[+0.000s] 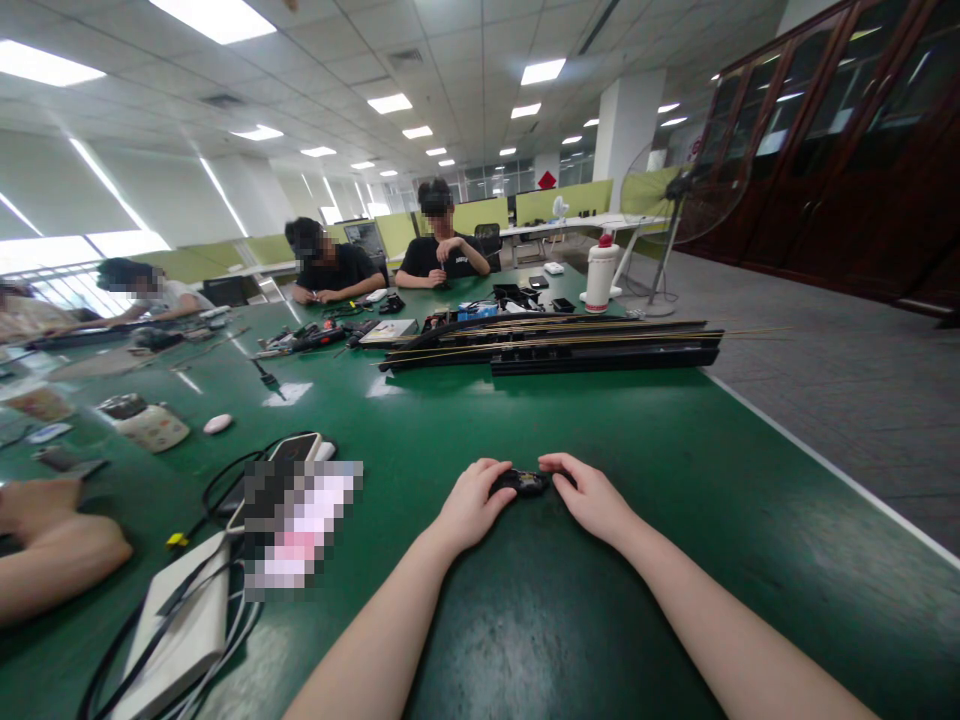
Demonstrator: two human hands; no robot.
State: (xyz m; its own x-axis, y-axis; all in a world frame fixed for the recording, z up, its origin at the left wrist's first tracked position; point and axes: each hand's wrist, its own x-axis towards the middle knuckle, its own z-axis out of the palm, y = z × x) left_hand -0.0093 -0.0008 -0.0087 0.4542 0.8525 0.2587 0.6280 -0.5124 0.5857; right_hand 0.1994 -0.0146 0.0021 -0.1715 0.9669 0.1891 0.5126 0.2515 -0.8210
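Observation:
A small black device with its inner parts exposed lies on the green table straight ahead of me. My left hand is closed round its left end, fingers behind and thumb in front. Close by the device's right end is my right hand, its fingers curved and its thumb apart from them. Whether those right fingertips touch the device I cannot tell. Its kind is too small and dark to make out.
Long black strips with thin brass-coloured rods lie across the table ahead. To my left are a phone, a white box with cables, and another person's arm. A white bottle stands at the back right. Several people sit farther off.

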